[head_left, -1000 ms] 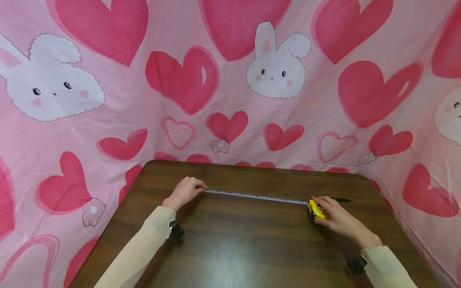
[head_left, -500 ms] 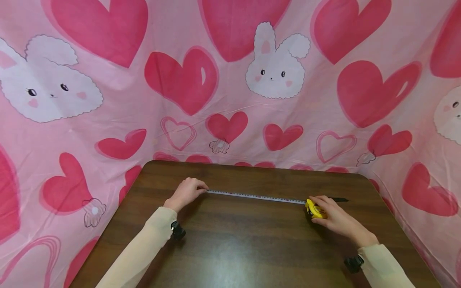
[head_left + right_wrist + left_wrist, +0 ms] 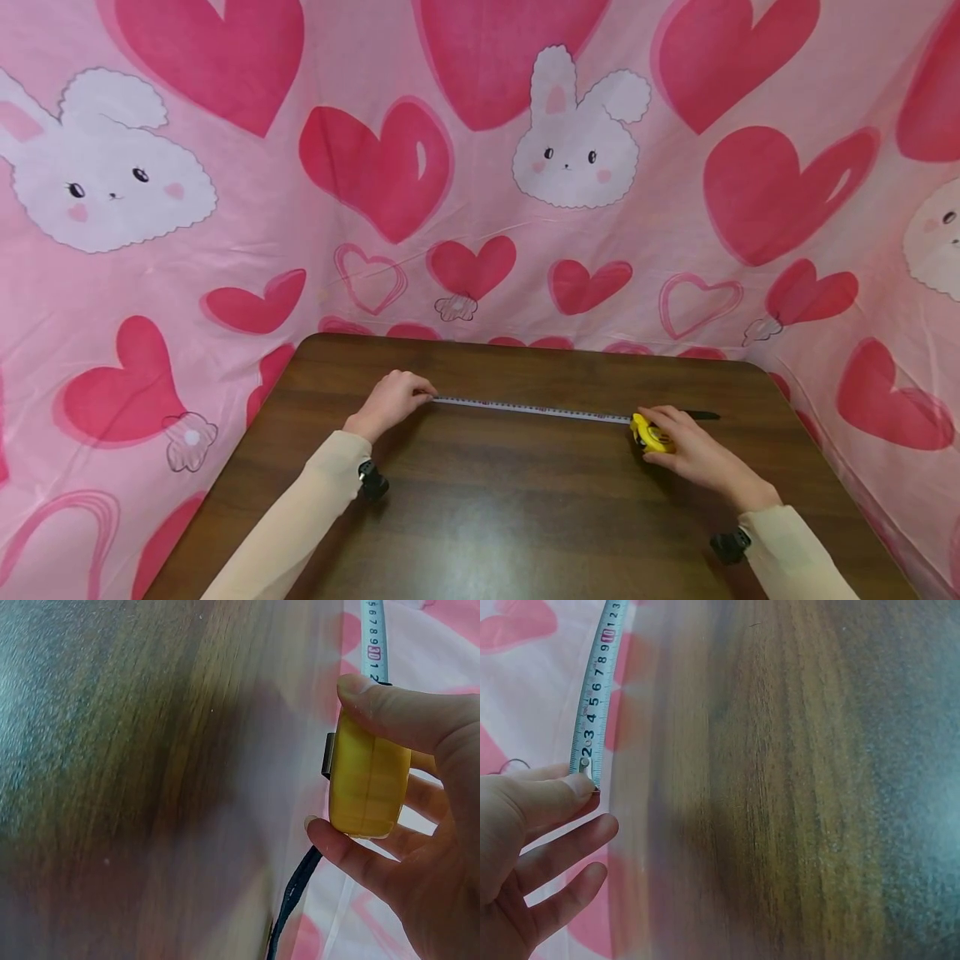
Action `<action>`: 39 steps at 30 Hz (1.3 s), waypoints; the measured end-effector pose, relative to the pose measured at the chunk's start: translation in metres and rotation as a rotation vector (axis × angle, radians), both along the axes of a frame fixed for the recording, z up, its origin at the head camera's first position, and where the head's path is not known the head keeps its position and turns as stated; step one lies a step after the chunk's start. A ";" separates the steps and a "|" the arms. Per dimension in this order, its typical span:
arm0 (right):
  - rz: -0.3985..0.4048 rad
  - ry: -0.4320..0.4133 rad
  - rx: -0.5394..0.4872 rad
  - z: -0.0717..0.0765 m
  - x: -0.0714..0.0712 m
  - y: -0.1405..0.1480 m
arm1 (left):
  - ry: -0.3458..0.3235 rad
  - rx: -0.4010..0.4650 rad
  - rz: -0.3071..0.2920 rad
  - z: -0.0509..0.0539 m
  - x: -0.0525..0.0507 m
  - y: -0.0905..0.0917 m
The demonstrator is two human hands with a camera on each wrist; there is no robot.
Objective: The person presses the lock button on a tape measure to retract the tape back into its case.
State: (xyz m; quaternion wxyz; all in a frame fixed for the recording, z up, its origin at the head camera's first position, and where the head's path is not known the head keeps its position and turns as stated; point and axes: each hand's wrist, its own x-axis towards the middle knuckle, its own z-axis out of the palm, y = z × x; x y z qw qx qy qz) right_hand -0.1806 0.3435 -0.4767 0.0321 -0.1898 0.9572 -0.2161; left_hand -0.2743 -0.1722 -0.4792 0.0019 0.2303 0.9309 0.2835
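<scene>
A yellow tape measure [image 3: 651, 433] is in the grip of my right hand [image 3: 701, 454]. Its white blade [image 3: 532, 408] stretches across, above the brown table, to my left hand [image 3: 392, 404]. The left wrist view shows that thumb and forefinger pinching the metal end hook [image 3: 586, 766], with the other fingers spread apart. From the right wrist camera, the yellow case [image 3: 367, 780] stands between thumb and fingers, the thumb near the blade's mouth. A black strap [image 3: 296, 892] hangs from the case and shows behind my right hand in the head view.
Under both hands lies a dark brown wooden table [image 3: 487, 500], its rounded far corners near the backdrop. Pink cloth [image 3: 480, 200] printed with hearts and rabbits surrounds it at the back and sides. A black wrist camera [image 3: 372, 481] sits on each wrist.
My right hand has shifted a little left with the tape measure, and my left hand slightly right. The stretch of blade between them is somewhat shorter.
</scene>
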 end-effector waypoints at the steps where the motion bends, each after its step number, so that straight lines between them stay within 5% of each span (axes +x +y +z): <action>1: 0.003 0.000 0.000 0.000 0.000 0.000 | -0.002 0.001 0.002 0.000 0.001 0.001; 39: 0.039 -0.031 -0.016 -0.006 -0.001 -0.006 | -0.004 -0.017 0.007 -0.003 0.016 0.024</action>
